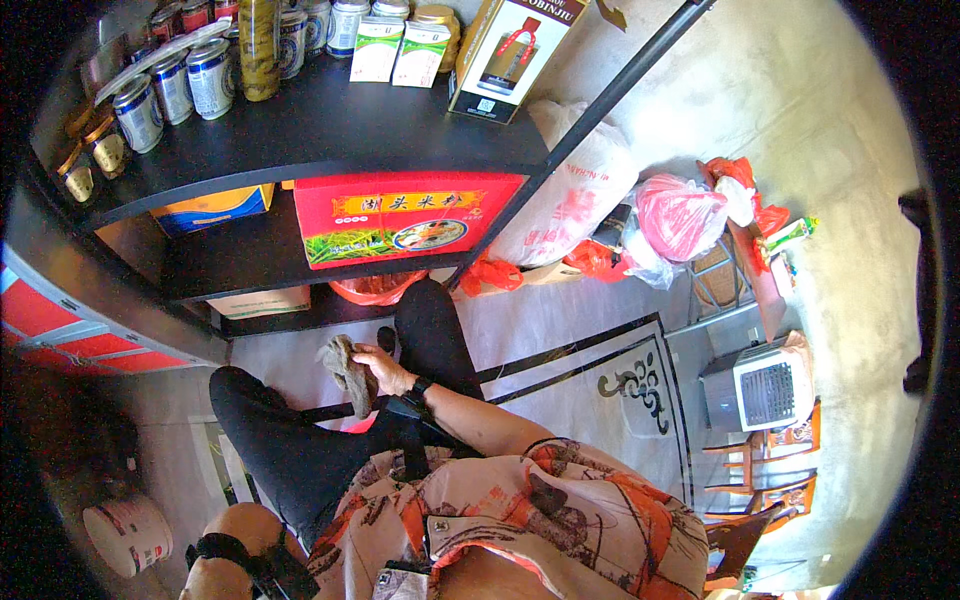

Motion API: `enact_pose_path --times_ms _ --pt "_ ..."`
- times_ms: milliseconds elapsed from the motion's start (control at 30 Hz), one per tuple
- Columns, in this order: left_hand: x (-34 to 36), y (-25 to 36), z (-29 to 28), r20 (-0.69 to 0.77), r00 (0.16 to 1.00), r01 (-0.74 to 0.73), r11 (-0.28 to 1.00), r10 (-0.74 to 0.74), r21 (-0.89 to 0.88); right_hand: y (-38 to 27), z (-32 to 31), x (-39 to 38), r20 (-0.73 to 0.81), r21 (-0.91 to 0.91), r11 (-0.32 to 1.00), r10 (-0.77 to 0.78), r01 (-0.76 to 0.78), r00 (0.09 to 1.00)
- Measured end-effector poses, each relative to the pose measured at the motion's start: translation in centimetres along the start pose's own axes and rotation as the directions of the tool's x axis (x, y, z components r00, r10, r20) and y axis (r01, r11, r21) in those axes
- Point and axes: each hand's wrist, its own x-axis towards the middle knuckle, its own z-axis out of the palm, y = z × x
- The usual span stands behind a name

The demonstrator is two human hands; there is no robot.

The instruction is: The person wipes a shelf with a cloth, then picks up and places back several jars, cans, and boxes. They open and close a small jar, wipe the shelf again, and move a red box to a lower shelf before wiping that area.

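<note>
My right hand (385, 370) is closed around a crumpled grey-brown cloth (345, 372), which hangs down from the fingers. I hold it over the gap between my black-trousered legs, in front of the low shelf. On that wrist sits a black band. At the lower left, part of my left arm (252, 527) shows, with a dark strap around it. The fingers of my left hand cannot be made out.
Ahead stands a black shelf unit (330, 140) bearing cans, jars and boxes. A red box (400, 220) fills part of its lower level. Plastic bags (680, 215) lie along the wall at right, near a grey-white appliance (765, 385). A white bucket (128, 535) stands lower left.
</note>
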Motion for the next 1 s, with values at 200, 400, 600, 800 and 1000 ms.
enact_pose_path --times_ms 200,400,600,800,1000 --pt "0.1 2.0 -0.9 -0.110 0.990 -0.094 0.995 0.089 -0.045 0.3 0.0 0.1 0.032 0.011 1.000 0.025 -0.026 0.999" --pt "-0.3 4.3 -1.7 -0.215 0.961 -0.197 0.975 0.172 -0.101 1.3 0.1 1.0 0.007 0.002 0.999 0.033 -0.033 0.999" --pt "-1.5 7.6 -2.6 -0.387 0.875 -0.377 0.911 0.291 -0.166 1.0 2.4 0.7 0.080 -0.008 0.999 0.039 -0.038 0.996" --pt "-6.2 10.7 -3.4 -0.793 0.489 -0.744 0.648 0.363 -0.162 -1.3 7.6 0.5 0.409 0.172 0.963 0.121 -0.207 0.905" --pt "-2.6 6.0 -3.8 -0.919 0.307 -0.840 0.383 -0.247 -0.384 -4.3 14.7 -1.0 0.235 -0.103 0.990 0.117 -0.094 0.965"
